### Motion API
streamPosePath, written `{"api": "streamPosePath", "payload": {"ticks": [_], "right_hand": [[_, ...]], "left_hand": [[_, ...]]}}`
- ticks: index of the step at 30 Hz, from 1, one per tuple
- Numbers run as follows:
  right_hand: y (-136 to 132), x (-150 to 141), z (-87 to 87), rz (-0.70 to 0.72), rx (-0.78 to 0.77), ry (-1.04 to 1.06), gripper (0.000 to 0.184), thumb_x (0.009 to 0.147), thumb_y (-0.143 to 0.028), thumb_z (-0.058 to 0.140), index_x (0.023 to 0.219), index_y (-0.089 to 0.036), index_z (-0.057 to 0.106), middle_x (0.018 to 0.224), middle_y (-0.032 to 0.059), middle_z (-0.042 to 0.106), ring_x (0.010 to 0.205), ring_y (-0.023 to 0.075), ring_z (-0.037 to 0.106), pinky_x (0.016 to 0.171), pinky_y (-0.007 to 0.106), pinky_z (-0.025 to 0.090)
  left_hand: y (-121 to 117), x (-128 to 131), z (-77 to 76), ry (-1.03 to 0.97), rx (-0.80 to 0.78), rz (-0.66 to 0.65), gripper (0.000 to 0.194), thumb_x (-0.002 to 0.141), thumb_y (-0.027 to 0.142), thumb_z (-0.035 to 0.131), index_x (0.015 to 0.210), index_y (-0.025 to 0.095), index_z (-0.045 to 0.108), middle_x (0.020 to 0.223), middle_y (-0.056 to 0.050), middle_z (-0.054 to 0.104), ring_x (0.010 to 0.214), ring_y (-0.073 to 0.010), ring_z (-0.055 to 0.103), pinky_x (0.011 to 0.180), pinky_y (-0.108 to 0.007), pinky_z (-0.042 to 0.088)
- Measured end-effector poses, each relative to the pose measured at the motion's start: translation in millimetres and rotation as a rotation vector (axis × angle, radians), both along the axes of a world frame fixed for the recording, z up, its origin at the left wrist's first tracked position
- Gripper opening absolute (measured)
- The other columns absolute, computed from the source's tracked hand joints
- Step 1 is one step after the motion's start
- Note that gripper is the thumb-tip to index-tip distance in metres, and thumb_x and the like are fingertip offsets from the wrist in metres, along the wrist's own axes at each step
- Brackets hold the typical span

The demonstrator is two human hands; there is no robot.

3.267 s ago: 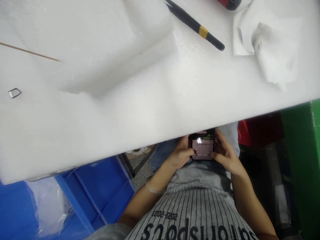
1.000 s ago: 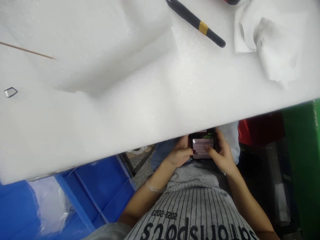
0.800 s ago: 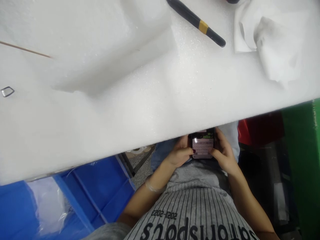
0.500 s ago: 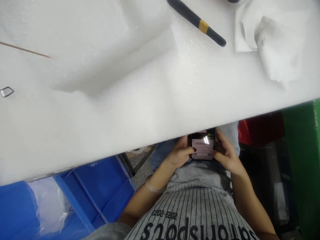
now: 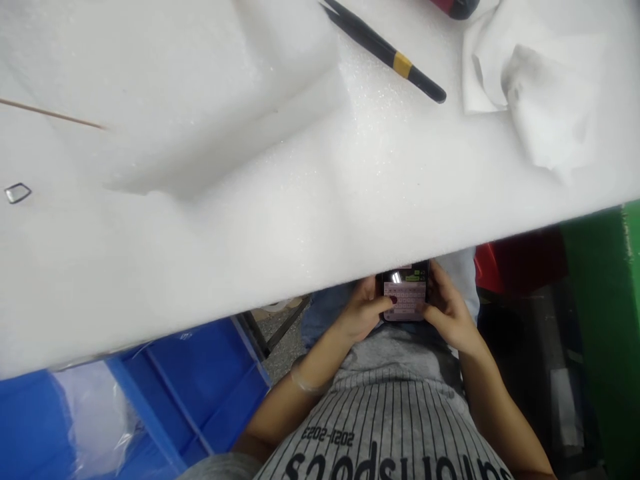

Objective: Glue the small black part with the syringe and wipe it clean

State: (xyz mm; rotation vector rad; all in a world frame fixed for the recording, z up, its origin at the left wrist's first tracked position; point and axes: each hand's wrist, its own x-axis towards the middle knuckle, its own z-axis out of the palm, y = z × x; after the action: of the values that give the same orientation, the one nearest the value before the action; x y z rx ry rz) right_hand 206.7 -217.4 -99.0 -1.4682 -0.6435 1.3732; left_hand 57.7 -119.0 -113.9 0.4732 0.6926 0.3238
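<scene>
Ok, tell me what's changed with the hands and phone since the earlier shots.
The thumb of the left hand has moved right, in over the keyboard of the phone. The right hand has not let go, and nothing was picked up or put down. Both hands still hold the phone; the black-handled tool and white cloth stay on the foam.

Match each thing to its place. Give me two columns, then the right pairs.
Things:
1. phone
2. bangle
3. white cloth
4. blue crate

Places:
A. on the foam
B. around the left forearm
C. below the foam's near edge
D. held between the left hand and right hand

Pairs: 1-D, 2-B, 3-A, 4-C.
</scene>
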Motion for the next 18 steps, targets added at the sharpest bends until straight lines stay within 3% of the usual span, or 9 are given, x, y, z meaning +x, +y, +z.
{"api": "streamPosePath", "payload": {"ticks": [8, 14, 18], "right_hand": [[-0.5, -0.7, 0.2, -0.006, 0.016, -0.036, 0.072, 0.089, -0.019, 0.060, 0.153, -0.033, 0.032, 0.152, 0.0034, 0.047, 0.139, 0.0274, 0.046, 0.116, 0.052, 0.041], [3.8, -8.8, -2.6, -0.057, -0.057, -0.230, 0.070, 0.088, -0.030, 0.067, 0.151, -0.027, 0.036, 0.150, 0.0088, 0.048, 0.137, 0.0320, 0.047, 0.117, 0.057, 0.037], [0.7, -10.4, -6.3, -0.057, -0.060, -0.167, 0.066, 0.093, -0.032, 0.059, 0.153, -0.030, 0.033, 0.154, 0.0058, 0.044, 0.141, 0.0303, 0.042, 0.120, 0.056, 0.034]], "left_hand": [[-0.7, 0.3, 0.3, 0.028, -0.036, 0.025, 0.041, 0.076, 0.025, 0.076, 0.116, 0.024, 0.063, 0.110, -0.004, 0.069, 0.111, -0.0279, 0.062, 0.093, -0.041, 0.051], [1.4, -0.1, 1.7, -0.035, -0.043, 0.019, 0.068, 0.069, 0.017, 0.076, 0.132, 0.027, 0.053, 0.120, -0.004, 0.067, 0.120, -0.0297, 0.058, 0.099, -0.042, 0.048], [1.7, -0.1, 2.2, -0.035, -0.054, 0.005, 0.073, 0.069, 0.019, 0.076, 0.137, 0.026, 0.049, 0.118, -0.006, 0.067, 0.120, -0.0315, 0.058, 0.101, -0.045, 0.048]]}}
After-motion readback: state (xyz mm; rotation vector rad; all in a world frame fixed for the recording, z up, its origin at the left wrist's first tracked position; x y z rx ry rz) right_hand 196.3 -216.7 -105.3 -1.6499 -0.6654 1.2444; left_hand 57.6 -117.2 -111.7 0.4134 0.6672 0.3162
